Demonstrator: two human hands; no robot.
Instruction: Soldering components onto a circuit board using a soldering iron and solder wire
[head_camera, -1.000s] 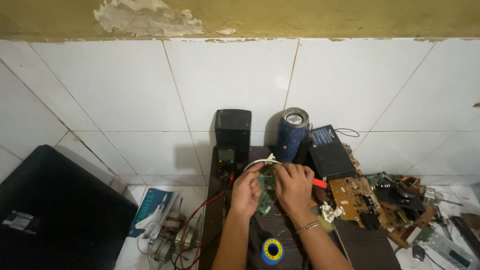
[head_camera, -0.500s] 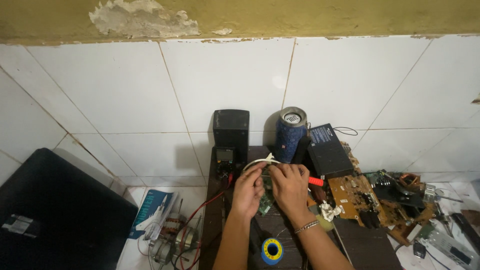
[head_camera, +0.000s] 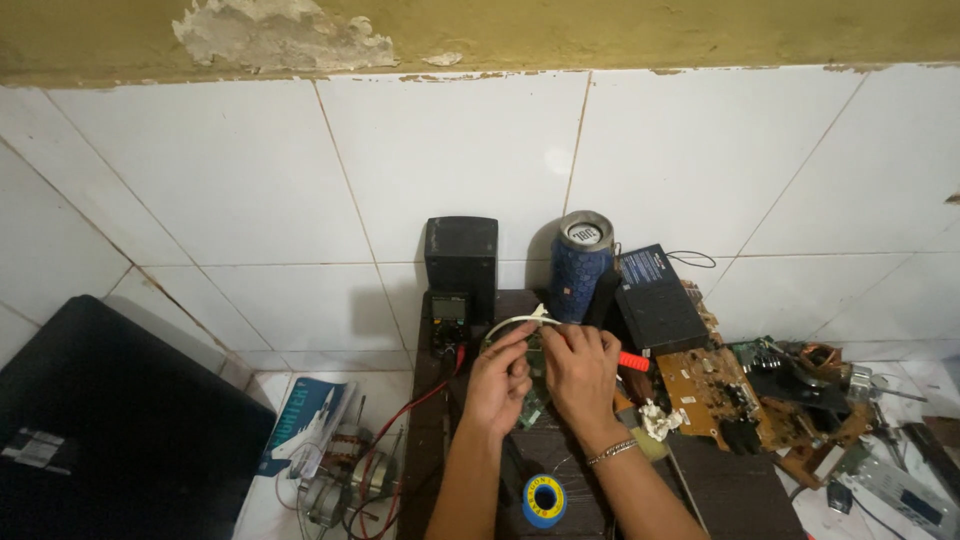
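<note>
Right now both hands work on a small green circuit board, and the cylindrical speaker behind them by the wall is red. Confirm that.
Not quite: the head view shows the cylindrical speaker is blue, not red. The left hand and right hand do work on the small green circuit board.

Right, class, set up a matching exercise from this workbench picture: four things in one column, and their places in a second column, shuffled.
Things:
1. blue cylindrical speaker
2. roll of tape
3. brown circuit board
4. small green board

Places:
A. between the left hand and the right hand
B. upright against the tiled wall
C. right of the hands, beside the black box
D. near the bottom edge, between the forearms

Pairs: 1-B, 2-D, 3-C, 4-A
</note>
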